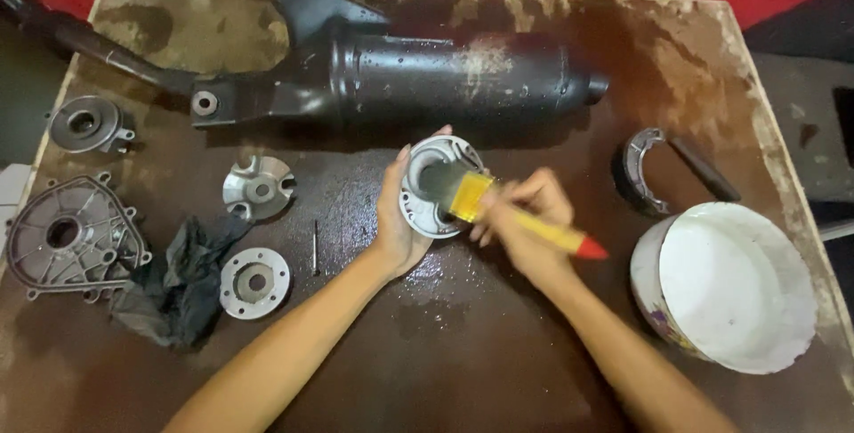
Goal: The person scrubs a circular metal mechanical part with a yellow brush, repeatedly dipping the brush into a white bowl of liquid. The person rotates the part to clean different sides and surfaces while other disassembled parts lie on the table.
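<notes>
Dark wet-stained wooden table (463,344) on a red floor, oily sheen near the centre; left hand (398,220) closed around a round cast-metal cover (436,186), thumb and fingers wrapped on its rim, tilting it upright just off the table; right hand (525,220) pinched shut on a paintbrush (511,215) with yellow handle, red tip, metal ferrule, bristles pressed into the cover's hollow

Step in hand looks like brush-cleaning the inside of the cover; next move likely calls for turning the part in the left grip so the bristles reach the remaining recesses, holding firm since the metal looks slick

Just beyond both grips: long black matte exhaust muffler (427,73), dusty and scuffed
Right of right grip: white plastic bucket (725,286); curved brake shoe (642,166)
Left of left grip: small finned disc (258,187), flat ring flange (255,282), thin pin (315,246), crumpled black rag (182,282), ribbed grey casing (71,237), small round housing (89,124)
</notes>
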